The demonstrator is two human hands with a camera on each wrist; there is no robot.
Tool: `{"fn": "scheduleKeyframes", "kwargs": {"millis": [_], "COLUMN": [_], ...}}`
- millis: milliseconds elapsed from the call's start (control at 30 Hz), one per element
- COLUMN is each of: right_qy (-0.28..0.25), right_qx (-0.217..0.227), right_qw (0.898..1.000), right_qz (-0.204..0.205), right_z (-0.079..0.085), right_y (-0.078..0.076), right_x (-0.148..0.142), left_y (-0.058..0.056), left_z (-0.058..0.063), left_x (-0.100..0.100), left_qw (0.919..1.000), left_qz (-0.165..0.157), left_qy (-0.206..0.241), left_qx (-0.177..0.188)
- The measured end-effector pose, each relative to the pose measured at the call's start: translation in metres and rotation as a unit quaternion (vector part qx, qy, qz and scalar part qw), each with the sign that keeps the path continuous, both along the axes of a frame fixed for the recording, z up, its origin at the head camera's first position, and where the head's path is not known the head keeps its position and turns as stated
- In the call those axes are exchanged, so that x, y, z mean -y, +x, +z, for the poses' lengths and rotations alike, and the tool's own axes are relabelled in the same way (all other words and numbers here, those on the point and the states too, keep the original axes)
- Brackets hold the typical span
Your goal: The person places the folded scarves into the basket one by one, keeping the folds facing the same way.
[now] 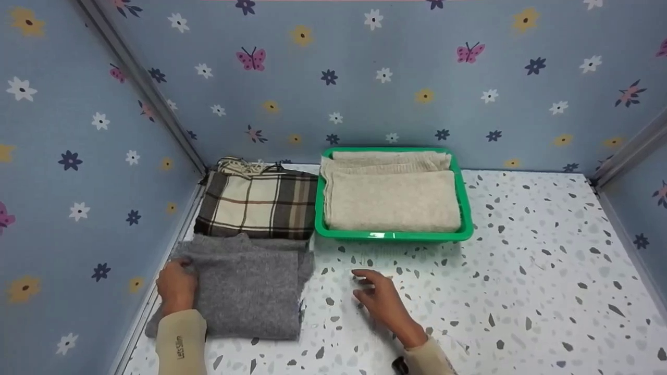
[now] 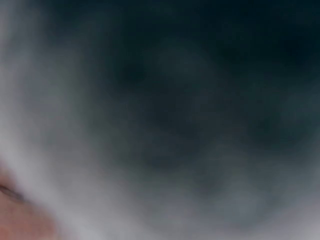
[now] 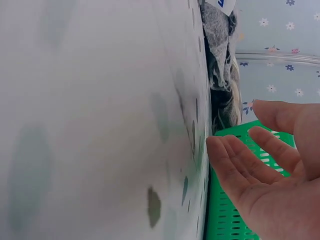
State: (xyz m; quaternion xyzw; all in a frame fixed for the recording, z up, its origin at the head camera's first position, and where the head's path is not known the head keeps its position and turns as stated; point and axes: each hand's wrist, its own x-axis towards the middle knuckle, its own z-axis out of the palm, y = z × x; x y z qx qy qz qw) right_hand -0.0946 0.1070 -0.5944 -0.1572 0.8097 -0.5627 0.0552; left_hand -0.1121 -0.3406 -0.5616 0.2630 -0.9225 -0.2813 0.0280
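A grey woollen cloth (image 1: 250, 291), folded in layers, lies flat at the left of the table. At its left edge my left hand (image 1: 177, 285) has its fingers curled and grips the fabric; the fingertips are partly hidden. The left wrist view is a dark blur with a bit of skin in the lower left corner. My right hand (image 1: 383, 302) is held apart from the cloth, to its right, fingers loosely bent and holding nothing. In the right wrist view that hand (image 3: 270, 165) appears in front of the green basket (image 3: 225, 215).
Behind the grey cloth lies a folded plaid scarf (image 1: 250, 200) with fringe. Beside it, the green basket (image 1: 396, 236) holds folded beige cloths (image 1: 393, 200). Flower-patterned walls (image 1: 333, 78) stand behind and at both sides of the speckled white table (image 1: 531, 276).
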Motion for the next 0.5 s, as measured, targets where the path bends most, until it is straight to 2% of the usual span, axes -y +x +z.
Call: {"fn": "scheduleKeyframes", "kwargs": {"millis": [133,367,500], "right_qy": [0.002,0.004,-0.009], "right_qx": [0.013,-0.001,0.001], "right_qw": [1.000,1.000,1.000], "right_qz": [0.001,-0.010,-0.015], "right_z": [0.001,0.002,0.001], "right_y": [0.002,0.001,0.000], "right_x": [0.003,0.011,0.016], "left_y": [0.002,0.002,0.002], "left_z": [0.000,-0.001,-0.002], "left_x": [-0.002,-0.005,-0.005], "left_qw": [1.0000,0.9993,0.9993], "left_qz": [0.000,0.003,0.007], "left_qy": [0.001,-0.010,-0.013], "left_qx": [-0.006,-0.036,-0.034]}}
